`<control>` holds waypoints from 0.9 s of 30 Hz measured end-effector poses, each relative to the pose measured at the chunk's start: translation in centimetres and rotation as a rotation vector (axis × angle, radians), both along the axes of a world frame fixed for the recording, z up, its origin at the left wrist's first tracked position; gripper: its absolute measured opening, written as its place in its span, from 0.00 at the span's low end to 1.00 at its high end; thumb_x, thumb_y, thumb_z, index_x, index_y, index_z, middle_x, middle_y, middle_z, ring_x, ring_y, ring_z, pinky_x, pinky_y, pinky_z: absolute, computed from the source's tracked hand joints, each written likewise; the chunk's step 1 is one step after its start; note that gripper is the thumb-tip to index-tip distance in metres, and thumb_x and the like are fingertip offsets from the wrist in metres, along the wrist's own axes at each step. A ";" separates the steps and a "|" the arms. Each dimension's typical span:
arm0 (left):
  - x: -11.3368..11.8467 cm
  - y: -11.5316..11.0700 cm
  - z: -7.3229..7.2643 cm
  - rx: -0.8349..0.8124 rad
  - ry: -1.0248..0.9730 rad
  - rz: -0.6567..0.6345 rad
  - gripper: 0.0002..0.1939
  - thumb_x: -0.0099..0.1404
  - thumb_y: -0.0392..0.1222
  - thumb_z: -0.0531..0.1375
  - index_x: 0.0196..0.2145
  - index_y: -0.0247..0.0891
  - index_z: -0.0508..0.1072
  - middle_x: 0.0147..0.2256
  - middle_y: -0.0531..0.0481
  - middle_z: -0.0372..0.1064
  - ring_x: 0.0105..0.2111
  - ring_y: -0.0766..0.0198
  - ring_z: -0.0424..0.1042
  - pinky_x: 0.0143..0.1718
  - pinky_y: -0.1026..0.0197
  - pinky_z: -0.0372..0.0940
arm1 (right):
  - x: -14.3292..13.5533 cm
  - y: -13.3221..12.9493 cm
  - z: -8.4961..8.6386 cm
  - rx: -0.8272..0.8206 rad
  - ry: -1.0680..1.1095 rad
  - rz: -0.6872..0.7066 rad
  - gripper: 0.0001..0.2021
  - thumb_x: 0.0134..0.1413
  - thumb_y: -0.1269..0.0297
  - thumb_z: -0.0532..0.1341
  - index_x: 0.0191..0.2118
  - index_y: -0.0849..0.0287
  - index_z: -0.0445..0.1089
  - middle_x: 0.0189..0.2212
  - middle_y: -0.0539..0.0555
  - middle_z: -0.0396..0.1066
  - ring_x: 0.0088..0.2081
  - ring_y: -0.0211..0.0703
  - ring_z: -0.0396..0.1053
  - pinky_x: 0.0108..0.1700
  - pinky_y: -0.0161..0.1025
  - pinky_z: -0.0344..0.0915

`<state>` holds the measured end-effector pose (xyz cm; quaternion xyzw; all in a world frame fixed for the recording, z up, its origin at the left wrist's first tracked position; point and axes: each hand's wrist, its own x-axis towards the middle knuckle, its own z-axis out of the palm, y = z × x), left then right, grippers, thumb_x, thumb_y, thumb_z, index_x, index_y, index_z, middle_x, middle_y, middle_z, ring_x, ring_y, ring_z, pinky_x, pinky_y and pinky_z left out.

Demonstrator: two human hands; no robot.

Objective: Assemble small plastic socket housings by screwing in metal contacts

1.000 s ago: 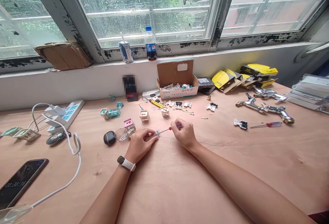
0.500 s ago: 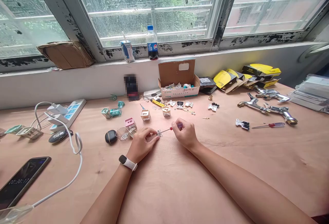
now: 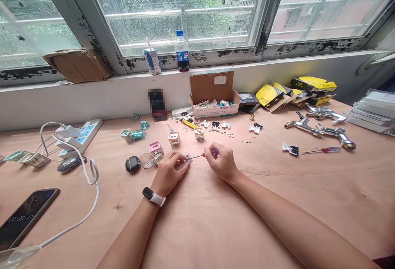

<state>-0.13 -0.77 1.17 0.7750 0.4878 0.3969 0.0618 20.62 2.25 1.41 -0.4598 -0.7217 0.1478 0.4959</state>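
Note:
My left hand [image 3: 173,168] rests on the wooden table, its thumb and fingers pinching a small clear and metal part [image 3: 189,158]. My right hand [image 3: 221,162] is closed round the purple and red handle of a screwdriver [image 3: 197,156]. The shaft points left and its tip is at the small part, beside my left fingertips. Just left of my left hand are a pink-topped sharpener [image 3: 155,147], clear plastic pieces [image 3: 147,160] and a black round case [image 3: 132,164].
Behind the hands stand two cream-topped sharpeners [image 3: 174,137] and an open cardboard box [image 3: 216,110]. Metal taps [image 3: 338,133] and a second screwdriver [image 3: 327,150] lie right. A white cable [image 3: 95,203], power strip [image 3: 84,137] and phone [image 3: 27,217] are left.
The small part and the screwdriver tip have shifted slightly left, toward my left fingertips. My right hand has moved a little the same way. Both hands keep their hold.

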 end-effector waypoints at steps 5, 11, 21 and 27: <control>0.1 0.1 -0.1 0.024 -0.064 0.011 0.03 0.67 0.40 0.61 0.36 0.38 0.72 0.36 0.49 0.69 0.31 0.68 0.74 0.35 0.64 0.73 | 0.0 -0.1 0.0 0.036 -0.030 0.004 0.16 0.63 0.59 0.56 0.25 0.58 0.64 0.21 0.51 0.68 0.26 0.38 0.63 0.33 0.36 0.59; 0.2 0.2 -0.1 -0.019 -0.133 0.015 0.03 0.67 0.38 0.60 0.36 0.37 0.73 0.38 0.49 0.68 0.30 0.69 0.74 0.35 0.64 0.75 | -0.1 -0.3 0.1 0.046 -0.041 0.069 0.15 0.65 0.59 0.56 0.27 0.58 0.65 0.24 0.51 0.70 0.27 0.39 0.64 0.37 0.37 0.61; 0.1 0.2 -0.1 -0.041 -0.159 0.018 0.03 0.66 0.39 0.60 0.37 0.38 0.73 0.38 0.49 0.68 0.31 0.68 0.75 0.37 0.63 0.76 | 0.0 -0.4 0.3 -0.137 0.089 0.239 0.08 0.62 0.58 0.56 0.37 0.59 0.63 0.29 0.51 0.70 0.25 0.35 0.64 0.30 0.32 0.61; 0.0 0.2 -0.1 -0.031 -0.154 0.020 0.04 0.66 0.39 0.60 0.38 0.38 0.73 0.38 0.49 0.69 0.31 0.68 0.75 0.36 0.63 0.76 | 0.1 0.0 0.0 -0.093 0.026 0.111 0.19 0.63 0.50 0.59 0.26 0.58 0.62 0.20 0.48 0.63 0.23 0.35 0.60 0.29 0.33 0.58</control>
